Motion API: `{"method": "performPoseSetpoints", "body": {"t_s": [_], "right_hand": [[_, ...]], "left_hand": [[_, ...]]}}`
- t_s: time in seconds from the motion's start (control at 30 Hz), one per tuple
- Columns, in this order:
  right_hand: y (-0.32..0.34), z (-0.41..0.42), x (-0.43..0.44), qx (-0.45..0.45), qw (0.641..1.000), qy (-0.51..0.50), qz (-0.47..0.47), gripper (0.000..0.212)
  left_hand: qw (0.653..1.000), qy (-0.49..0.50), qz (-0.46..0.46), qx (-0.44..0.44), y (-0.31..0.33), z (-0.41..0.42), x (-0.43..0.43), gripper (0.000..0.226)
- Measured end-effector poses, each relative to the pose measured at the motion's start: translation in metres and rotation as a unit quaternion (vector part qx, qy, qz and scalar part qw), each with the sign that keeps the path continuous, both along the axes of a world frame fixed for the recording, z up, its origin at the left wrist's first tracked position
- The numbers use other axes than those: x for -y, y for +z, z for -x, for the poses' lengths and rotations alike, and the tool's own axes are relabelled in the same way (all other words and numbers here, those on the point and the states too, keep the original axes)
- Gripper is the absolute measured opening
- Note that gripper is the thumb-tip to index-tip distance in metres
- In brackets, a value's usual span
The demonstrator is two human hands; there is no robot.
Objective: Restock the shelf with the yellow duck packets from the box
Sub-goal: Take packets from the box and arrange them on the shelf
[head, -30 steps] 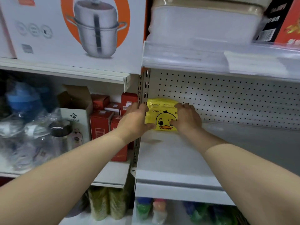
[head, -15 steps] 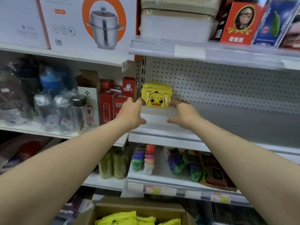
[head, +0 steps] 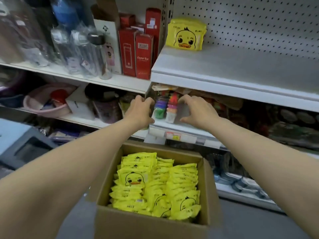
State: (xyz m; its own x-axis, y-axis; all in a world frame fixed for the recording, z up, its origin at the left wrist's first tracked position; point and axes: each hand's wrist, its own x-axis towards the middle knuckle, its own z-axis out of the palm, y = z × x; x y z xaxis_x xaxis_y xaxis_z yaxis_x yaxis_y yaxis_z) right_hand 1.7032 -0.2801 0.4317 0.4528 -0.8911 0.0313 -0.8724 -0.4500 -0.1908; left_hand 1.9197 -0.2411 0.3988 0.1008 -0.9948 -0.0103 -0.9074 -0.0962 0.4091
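Left hand (head: pixel 139 109) and right hand (head: pixel 196 109): both hold nothing. Fingers are loosely curved, palms turned toward each other, with a gap between them. Both hang in front of the lower shelf (head: pixel 181 128), above the far end of the box (head: pixel 150 223).

Box: brown cardboard, flaps open, on the floor below the arms. Boxed duck packets (head: pixel 155 183) fill it in upright rows, with one duck face showing at the left.

Duck packet stack (head: pixel 186 36): stands on the white shelf (head: pixel 224 69) at its left rear corner, against the pegboard (head: pixel 259 23), duck face forward. It is well apart from both hands.

In the left bay, red cartons (head: pixel 136 52) stand beside clear bottles (head: pixel 77 49). Small coloured tubs (head: pixel 165 107) show between the hands.
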Motion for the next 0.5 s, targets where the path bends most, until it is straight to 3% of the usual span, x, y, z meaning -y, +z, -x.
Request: {"method": "performPoseSetpoints", "body": {"t_s": [0.37, 0.5], "right_hand": [[-0.165, -0.05, -0.007, -0.031, 0.974, -0.005, -0.223, 0.055], [-0.216, -0.08, -0.005, -0.032, 0.958, -0.01, -0.283, 0.056]], "left_hand": [[0.976, -0.003, -0.219, 0.025, -0.161, -0.045, -0.04, 0.063], [0.959, -0.014, -0.281, -0.032, -0.215, -0.055, -0.05, 0.049]]}}
